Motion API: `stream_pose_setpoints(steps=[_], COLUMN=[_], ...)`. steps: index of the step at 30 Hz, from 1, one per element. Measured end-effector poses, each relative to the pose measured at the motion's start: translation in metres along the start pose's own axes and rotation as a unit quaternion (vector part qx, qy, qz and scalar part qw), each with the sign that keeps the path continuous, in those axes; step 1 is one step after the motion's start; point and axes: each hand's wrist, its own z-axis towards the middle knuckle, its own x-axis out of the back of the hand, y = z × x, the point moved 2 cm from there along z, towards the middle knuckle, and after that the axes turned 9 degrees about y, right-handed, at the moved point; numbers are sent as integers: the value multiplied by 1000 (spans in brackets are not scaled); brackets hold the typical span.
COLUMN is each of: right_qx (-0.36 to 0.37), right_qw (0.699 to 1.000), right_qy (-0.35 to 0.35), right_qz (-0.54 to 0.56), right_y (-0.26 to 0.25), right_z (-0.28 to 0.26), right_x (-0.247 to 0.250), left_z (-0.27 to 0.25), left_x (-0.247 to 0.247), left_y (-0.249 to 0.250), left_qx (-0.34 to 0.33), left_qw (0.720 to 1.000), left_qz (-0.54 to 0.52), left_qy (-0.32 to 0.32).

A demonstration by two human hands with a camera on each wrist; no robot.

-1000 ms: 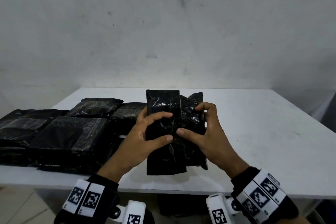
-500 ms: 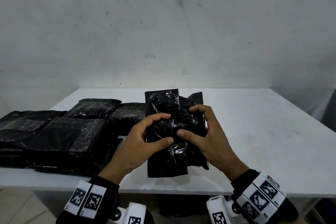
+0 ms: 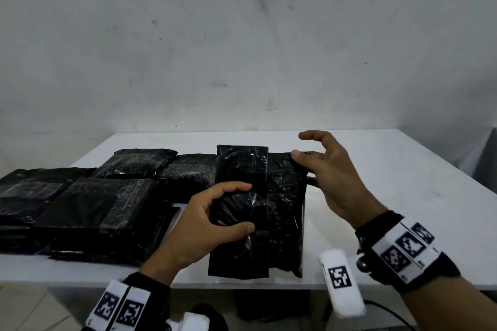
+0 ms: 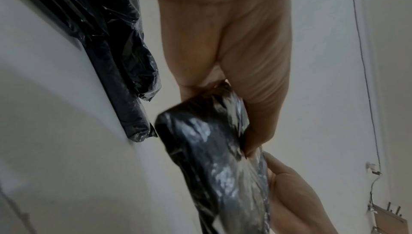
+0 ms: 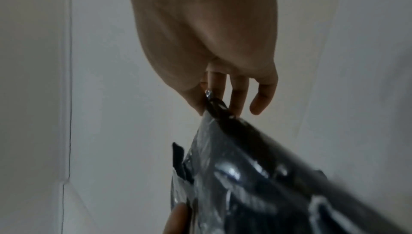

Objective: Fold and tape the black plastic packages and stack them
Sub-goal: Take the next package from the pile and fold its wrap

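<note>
A black plastic package [image 3: 282,209] is held above the white table's [image 3: 403,196] near edge, a narrower folded strip lying over its left half. My left hand [image 3: 242,207] grips its left side, thumb on the front and fingers curled over the folded strip. My right hand [image 3: 301,158] pinches the top right corner, thumb on the front and index finger lifted clear. The left wrist view shows the package [image 4: 211,149] in the left hand [image 4: 223,114]. The right wrist view shows the corner [image 5: 214,103] between thumb and fingers of the right hand [image 5: 211,100].
Several flat black packages [image 3: 80,209] are stacked and spread across the table's left part, reaching its front edge; their ends [image 4: 111,61] show in the left wrist view. A grey wall stands right behind the table. White table surface shows to the right.
My right hand has left the package's middle and moved up and right to pinch its top right corner. The right half now lies flatter. My left hand keeps its grip.
</note>
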Motion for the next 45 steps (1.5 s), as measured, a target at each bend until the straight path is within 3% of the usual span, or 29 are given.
stream_pose_setpoints(steps=[8,12,14,16,21,25,27,29,31,33,45], right_qx=[-6,85,66,39,30,4,-60,-141,-172,-163,-122], right_qw=[999,968,943,943,964,989,995,983,966,961,972], right_qy=[-1,-70,-141,-185,-182,-103,-70,-116,-195,-223,-201], right_qz=[-34,-227,-294,-274,-193,-106,-44,0,1,-15,-26], right_y=[-6,-19,-26,-29,-24,-18,-9,7,22,32,45], right_z=[6,10,11,14,14,8,1,-13,-28,-36,-46], right_x=[2,-6,-15,-20,-20,-19,-7,4,9,8,-8], left_z=[-1,0,0,-2,-8,-10,-12,-13,-11,-9,-13], left_x=[0,2,2,3,5,3,6,10,11,11,8], left_y=[1,-1,-2,-2,-1,0,-2,-3,-3,-4,1], left_qx=[1,3,4,6,0,-9,-2,2,9,8,-5], left_qw=[1000,1000,999,999,999,998,999,1000,1000,1000,992], left_qz=[3,11,7,13,26,48,41,27,11,8,130], left_qy=[-7,-24,-32,-44,-47,-44,-27,-11,-2,4,1])
